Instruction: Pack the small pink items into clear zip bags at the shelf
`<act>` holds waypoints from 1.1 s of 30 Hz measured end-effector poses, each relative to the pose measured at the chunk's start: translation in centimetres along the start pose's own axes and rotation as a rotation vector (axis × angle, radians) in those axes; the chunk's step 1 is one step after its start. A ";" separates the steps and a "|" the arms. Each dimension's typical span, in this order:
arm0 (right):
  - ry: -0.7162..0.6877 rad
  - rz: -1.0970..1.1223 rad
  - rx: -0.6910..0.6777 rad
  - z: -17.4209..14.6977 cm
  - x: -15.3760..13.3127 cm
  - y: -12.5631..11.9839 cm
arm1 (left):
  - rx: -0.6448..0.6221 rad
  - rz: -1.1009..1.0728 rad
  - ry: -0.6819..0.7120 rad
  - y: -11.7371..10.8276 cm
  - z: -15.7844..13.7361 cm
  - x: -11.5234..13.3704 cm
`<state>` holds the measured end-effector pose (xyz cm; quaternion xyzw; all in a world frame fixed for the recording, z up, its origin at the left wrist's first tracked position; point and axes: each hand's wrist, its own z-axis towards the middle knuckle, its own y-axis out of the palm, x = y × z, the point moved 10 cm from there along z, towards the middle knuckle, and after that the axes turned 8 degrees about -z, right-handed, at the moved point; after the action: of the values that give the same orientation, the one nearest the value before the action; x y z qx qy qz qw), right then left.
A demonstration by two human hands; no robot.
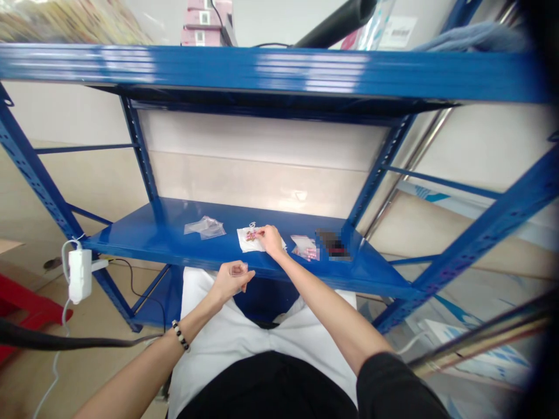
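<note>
Grips clear plastic (238, 271) in left hand (229, 280), pinches pink beads (251, 235) on white pouch (250, 247) with right hand (271, 240), near bag of beads (301, 241).

black short sleeve (393, 381), white legwear (213, 340), beaded bracelet (180, 336)

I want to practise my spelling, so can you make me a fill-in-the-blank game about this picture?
1. The shelf in front of the person is painted ____.
2. The beaded bracelet is on the person's ____ wrist.
3. The right hand is at small pinkish pieces lying on something coloured ____.

Missing words: blue; left; white.
</note>
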<state>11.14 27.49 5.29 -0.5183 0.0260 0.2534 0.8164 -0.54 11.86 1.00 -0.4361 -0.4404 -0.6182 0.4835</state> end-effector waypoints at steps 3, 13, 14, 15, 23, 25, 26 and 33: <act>-0.020 -0.035 0.008 0.0 -0.4 -0.2 | -0.007 -0.018 -0.012 0.2 0.4 -0.1; -0.054 0.006 0.102 -1.0 -0.9 -1.7 | -0.012 -0.053 -0.036 0.4 -0.6 0.0; -0.053 0.046 0.156 -1.4 -1.2 -2.7 | -0.009 -0.062 -0.043 0.3 -0.6 -0.1; -0.058 0.099 0.200 -1.8 -1.5 -3.9 | -0.005 -0.068 -0.054 0.2 -0.5 -0.3; -0.385 0.478 0.041 -9.8 -9.7 -10.4 | -0.034 -0.010 -0.064 0.7 0.1 -0.5; -0.442 0.435 -0.021 -11.8 -10.9 -10.4 | -0.055 0.014 -0.050 1.0 -0.4 -0.5; -0.458 0.414 -0.042 -12.6 -11.2 -10.2 | -0.065 0.018 -0.043 1.1 -0.7 -0.5; -0.415 0.456 -0.035 -11.0 -9.7 -8.1 | -0.064 -0.079 -0.057 1.3 -0.8 -0.4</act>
<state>8.68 11.58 9.92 -0.4504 -0.0301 0.5311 0.7171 0.69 10.96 0.62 -0.4511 -0.4508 -0.6378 0.4318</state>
